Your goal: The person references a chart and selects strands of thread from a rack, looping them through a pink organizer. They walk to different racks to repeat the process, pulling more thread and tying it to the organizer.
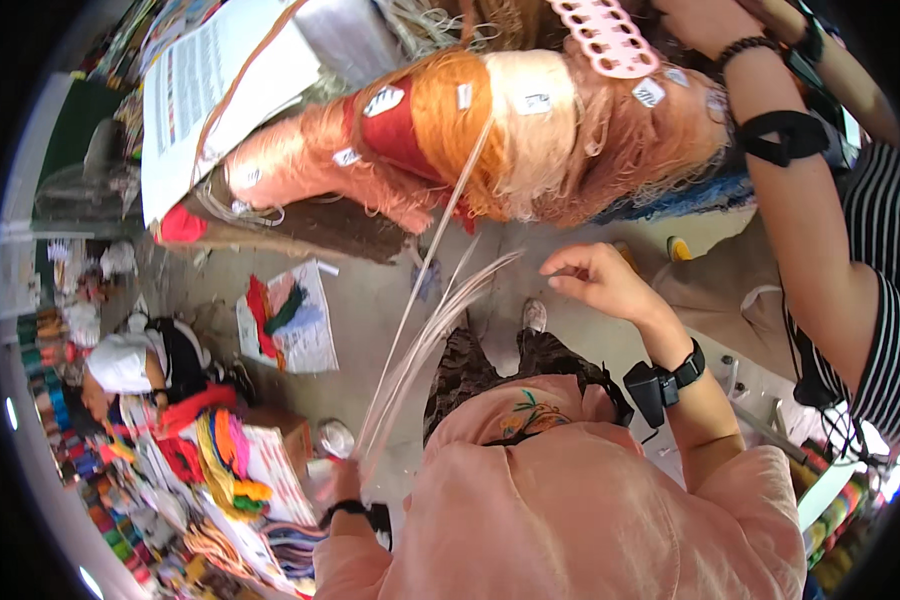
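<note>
My left hand [344, 482], blurred low on the left, is closed around one end of a bundle of pale thread [432, 330]. The bundle stretches up and to the right, its loose tips fanning out just short of my right hand. A thinner length of it reaches higher, crossing in front of the orange skein [450, 105]. My right hand [606, 282] is raised with curled fingers, a small gap showing between thumb and forefinger and nothing seen in it. Labelled skeins lie in a row ahead, among them a cream skein [535, 110] and a peach skein [295, 150].
At the right, a co-worker's arm [795, 200] reaches over the skeins, near a pink holed card [610, 35]. A printed sheet [220, 90] lies far left. Coloured yarn rests on a white cloth [315, 315] on the floor. Another person [135, 365] bends at left.
</note>
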Demonstrator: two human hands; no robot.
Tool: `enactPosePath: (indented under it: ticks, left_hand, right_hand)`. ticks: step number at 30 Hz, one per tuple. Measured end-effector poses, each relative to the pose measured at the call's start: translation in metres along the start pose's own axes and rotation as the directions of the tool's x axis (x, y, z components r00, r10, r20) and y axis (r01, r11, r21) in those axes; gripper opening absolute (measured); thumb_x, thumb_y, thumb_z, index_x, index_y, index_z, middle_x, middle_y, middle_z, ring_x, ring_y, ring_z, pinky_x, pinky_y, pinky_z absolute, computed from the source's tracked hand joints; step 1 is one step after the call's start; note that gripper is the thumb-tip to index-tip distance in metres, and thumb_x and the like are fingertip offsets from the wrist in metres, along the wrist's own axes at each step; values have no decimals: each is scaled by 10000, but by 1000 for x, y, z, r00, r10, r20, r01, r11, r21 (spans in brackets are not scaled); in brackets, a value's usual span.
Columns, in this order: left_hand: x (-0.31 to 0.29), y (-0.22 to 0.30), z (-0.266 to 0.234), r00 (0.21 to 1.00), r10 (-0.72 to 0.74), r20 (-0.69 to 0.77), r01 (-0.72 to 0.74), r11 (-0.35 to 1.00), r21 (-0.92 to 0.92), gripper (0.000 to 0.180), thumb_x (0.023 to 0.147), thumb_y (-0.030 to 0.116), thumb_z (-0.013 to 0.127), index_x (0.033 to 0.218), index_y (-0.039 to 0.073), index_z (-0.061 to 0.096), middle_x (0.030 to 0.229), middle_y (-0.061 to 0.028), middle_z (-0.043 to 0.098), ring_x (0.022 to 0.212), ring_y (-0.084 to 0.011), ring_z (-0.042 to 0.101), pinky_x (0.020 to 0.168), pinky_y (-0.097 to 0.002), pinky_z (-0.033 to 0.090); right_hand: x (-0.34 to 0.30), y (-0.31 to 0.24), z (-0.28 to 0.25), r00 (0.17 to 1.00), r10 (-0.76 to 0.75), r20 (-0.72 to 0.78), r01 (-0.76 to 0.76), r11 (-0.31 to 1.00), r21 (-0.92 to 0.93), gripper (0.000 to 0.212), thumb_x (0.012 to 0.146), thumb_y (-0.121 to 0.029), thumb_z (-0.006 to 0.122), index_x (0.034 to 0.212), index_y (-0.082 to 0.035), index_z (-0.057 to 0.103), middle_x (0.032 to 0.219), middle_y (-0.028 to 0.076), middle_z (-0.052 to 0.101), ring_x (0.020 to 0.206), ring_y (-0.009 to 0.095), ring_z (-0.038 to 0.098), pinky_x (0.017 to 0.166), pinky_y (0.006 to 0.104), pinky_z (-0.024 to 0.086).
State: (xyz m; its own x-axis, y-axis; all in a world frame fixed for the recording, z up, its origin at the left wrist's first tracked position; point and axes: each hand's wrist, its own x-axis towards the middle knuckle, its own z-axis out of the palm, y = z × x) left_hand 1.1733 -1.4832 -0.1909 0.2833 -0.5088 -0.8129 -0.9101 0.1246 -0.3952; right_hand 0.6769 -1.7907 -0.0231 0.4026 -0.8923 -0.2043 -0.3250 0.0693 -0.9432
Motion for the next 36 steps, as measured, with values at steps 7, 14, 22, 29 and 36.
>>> enactPosePath:
  ticks: [7, 14, 22, 29, 36]
  left_hand:
    - [-89, -17, -46, 740, -599, -305, 119, 563, -818, 304, 780, 227, 444, 676, -42, 539, 584, -239, 493, 560, -325, 526, 517, -420, 371]
    - [-152, -14, -249, 802, -181, -569, -560, 103, -822, 197, 801, 152, 442, 737, -17, 521, 553, -14, 457, 541, -70, 405, 488, -240, 337]
    - [-190, -64, -319, 660, 115, -742, -736, -100, -670, 191, 813, 163, 438, 781, 19, 559, 589, 69, 437, 553, -11, 355, 471, -172, 284]
    - [-150, -103, -317, 405, 326, -854, -736, -437, -516, 215, 828, 194, 445, 798, 18, 564, 490, 80, 320, 426, -14, 244, 385, -169, 190]
    - [-60, -113, -293, 350, 308, -885, -556, -691, -461, 198, 809, 151, 482, 865, -24, 557, 507, 43, 340, 416, -28, 243, 379, -165, 192]
  right_hand:
    - [19, 26, 33, 967, 2, 255, 13, 998, -57, 101, 701, -62, 546, 784, -13, 576, 662, 86, 578, 557, 133, 532, 519, 254, 412]
    - [50, -105, 130, 612, -668, 423, 730, 683, 22, 187, 677, 2, 539, 863, -21, 545, 756, 63, 549, 570, 132, 508, 516, 235, 403]
    - [37, -200, 202, 655, -311, 689, 386, 921, 50, 162, 702, -63, 554, 851, -8, 521, 648, 46, 524, 465, 59, 484, 416, 195, 388]
    - [16, -243, 163, 864, -258, 433, 304, 952, -41, 108, 755, -110, 534, 758, -13, 580, 451, -35, 418, 359, 16, 346, 312, 158, 231]
    - [-11, -298, 89, 961, -178, 213, 176, 984, 29, 119, 790, -122, 475, 734, -21, 502, 434, -74, 284, 328, -21, 208, 285, 138, 139]
